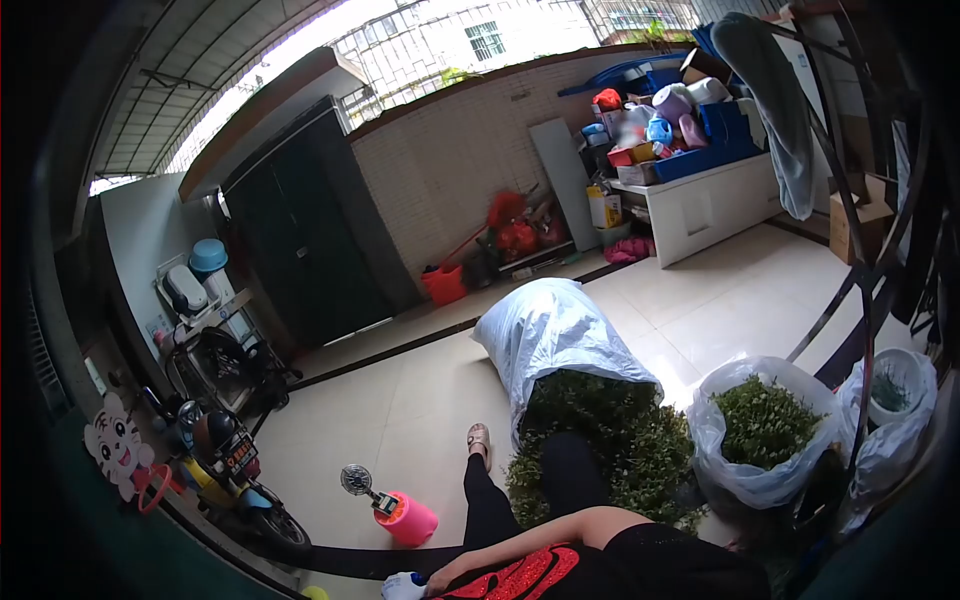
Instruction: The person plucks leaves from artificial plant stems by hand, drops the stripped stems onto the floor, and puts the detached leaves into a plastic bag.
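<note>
Where view ends, hand [449, 575] seemingly grips white object [402, 587].

No wording can be read: orange characters on the dark rectangular panel [241, 454] of the yellow-and-blue two-wheeled scooter [208, 488] are too blurred; marks on the yellow box-shaped pack [604, 208], well apart from it, too small.

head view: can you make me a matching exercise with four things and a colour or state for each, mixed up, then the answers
Things
1. sack
2. bucket
3. door
4. basin

Colour or state
a. light blue
b. dark green
c. greenery at its open end
d. red

Right pairs: 1-c, 2-d, 3-b, 4-a
</note>
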`<state>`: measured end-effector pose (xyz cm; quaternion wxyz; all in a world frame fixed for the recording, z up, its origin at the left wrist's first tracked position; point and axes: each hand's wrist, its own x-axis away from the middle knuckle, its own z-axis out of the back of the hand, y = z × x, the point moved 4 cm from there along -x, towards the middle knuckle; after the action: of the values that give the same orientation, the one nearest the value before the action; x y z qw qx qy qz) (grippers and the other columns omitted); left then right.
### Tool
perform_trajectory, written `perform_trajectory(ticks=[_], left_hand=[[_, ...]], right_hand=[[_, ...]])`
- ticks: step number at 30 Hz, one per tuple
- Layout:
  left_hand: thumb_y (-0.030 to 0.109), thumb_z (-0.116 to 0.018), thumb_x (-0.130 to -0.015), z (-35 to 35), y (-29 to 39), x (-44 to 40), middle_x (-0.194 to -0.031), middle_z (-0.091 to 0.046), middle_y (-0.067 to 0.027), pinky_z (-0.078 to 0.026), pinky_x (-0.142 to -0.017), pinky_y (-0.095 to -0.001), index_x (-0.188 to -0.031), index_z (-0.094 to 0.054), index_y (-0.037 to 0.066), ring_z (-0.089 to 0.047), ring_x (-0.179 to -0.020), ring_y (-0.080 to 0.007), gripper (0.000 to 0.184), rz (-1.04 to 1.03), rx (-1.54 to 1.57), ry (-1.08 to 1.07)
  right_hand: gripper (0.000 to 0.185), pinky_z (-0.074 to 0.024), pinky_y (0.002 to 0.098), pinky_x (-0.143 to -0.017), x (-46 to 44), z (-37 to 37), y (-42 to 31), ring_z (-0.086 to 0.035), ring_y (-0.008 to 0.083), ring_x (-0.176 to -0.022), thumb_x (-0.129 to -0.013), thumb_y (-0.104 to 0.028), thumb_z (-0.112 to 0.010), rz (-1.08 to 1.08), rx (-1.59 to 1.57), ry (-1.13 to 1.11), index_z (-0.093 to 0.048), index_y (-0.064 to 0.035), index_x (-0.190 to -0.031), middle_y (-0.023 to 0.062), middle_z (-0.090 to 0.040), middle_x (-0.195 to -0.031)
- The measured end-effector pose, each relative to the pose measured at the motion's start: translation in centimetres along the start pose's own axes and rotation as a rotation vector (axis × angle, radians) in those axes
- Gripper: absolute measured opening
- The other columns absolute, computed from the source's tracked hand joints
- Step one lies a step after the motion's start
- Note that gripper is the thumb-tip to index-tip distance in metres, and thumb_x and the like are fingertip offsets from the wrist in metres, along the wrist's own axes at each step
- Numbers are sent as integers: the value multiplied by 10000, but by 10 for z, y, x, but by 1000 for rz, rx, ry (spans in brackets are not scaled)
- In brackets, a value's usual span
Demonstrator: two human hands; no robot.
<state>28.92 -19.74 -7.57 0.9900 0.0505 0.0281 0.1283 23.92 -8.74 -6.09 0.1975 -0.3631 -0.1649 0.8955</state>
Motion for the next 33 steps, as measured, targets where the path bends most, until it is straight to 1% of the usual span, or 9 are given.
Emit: perform_trajectory(ticks=[4,6,9,11,13,15,24,29,33], left_hand=[[411,-636,-729,-5,5,-5,-814,-647,-144,-500,-694,-452,-808,-663,109,-621,-782,-347,314,5,46,-36],[410,-629,-734,-12,9,-8,-825,-644,-145,-498,-700,-449,-818,-659,106,-618,-790,-345,317,-3,71,-64],[409,-620,-741,-23,14,-8,-841,-640,-145,-494,-709,-444,-833,-652,102,-615,-803,-342,322,-13,104,-94],[409,-613,-746,-30,14,-8,-851,-637,-145,-492,-715,-441,-844,-648,100,-612,-811,-339,326,-10,124,-109],[408,-607,-750,-36,12,-8,-862,-634,-146,-490,-721,-438,-854,-644,97,-610,-820,-337,330,-7,133,-124],[407,-600,-755,-42,7,-6,-872,-631,-146,-487,-727,-435,-864,-639,95,-607,-828,-335,333,-8,139,-150],[404,-571,-775,-49,1,1,-919,-618,-148,-477,-754,-421,-911,-620,84,-596,-867,-324,351,-14,140,-229],[402,-555,-787,-49,7,-6,-945,-611,-149,-472,-768,-414,-936,-609,77,-590,-888,-318,362,-31,115,-253],[401,-542,-796,-43,1,-4,-966,-605,-149,-467,-780,-407,-957,-600,72,-585,-905,-314,370,-23,93,-263]], right_hand=[[160,-444,277,-664,27,35,-77,-527,79,-733,-889,-235,-574,-1019,-1006,520,-640,-101,-944,-33,-592,-819],[236,-411,364,-607,35,10,-12,-486,213,-614,-853,-204,-521,-768,-498,70,-560,25,-812,122,-524,-672],[292,-391,378,-679,52,7,5,-477,246,-701,-855,-260,-502,-681,-484,32,-547,28,-849,145,-530,-743],[360,-381,323,-897,69,17,-27,-486,109,-983,-945,-383,-475,-897,-952,357,-575,-68,-1087,-1,-570,-1012],[285,-407,427,-573,39,5,11,-485,360,-570,-792,-203,-523,-440,191,-218,-539,70,-710,231,-524,-608],[282,-415,438,-581,-2,32,-26,-493,370,-573,-789,-202,-525,-573,377,-283,-544,66,-706,233,-528,-605],[254,-451,462,-625,34,13,11,-589,386,-693,-799,-220,-522,-372,31,-255,-611,12,-744,230,-615,-752],[289,-470,478,-686,20,27,-3,-612,368,-765,-823,-220,-500,-801,292,-283,-650,27,-826,235,-633,-825],[278,-471,476,-684,-14,-10,28,-612,372,-766,-815,-214,-505,-413,-52,-135,-655,20,-820,239,-634,-817]])
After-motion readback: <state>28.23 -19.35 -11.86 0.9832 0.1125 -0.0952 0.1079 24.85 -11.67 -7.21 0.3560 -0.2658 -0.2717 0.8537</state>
